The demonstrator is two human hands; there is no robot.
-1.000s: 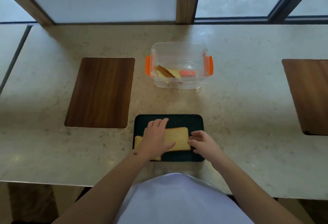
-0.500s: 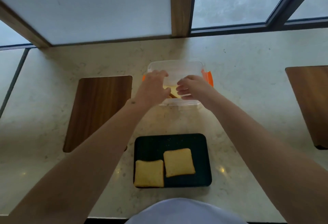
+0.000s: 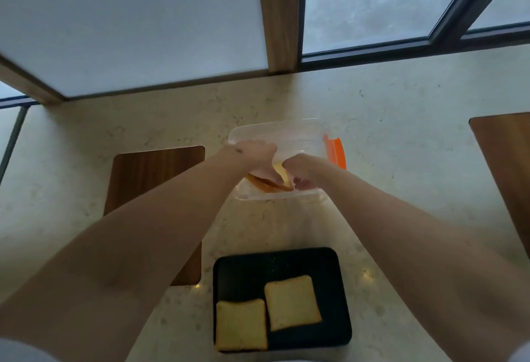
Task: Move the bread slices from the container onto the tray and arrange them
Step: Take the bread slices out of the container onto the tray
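A clear plastic container (image 3: 301,135) with orange latches stands on the counter. Both my hands reach into it. My left hand (image 3: 258,160) has its fingers down on a bread slice (image 3: 269,186) lying tilted inside; whether it grips the slice I cannot tell. My right hand (image 3: 304,171) is curled close beside it, and its hold is hidden. Nearer to me lies a black tray (image 3: 286,264). One slice (image 3: 241,324) lies flat in its front left corner, a second slice (image 3: 291,301) lies just right of it, slightly turned.
A dark wooden board (image 3: 152,178) is set into the pale stone counter on the left, partly under my left forearm. Another wooden board (image 3: 504,166) is at the right edge. Windows and a wooden post run along the back.
My hands left the two slices on the tray and reached forward into the container. They now sit deeper inside, on the bread there. The camera has tilted.
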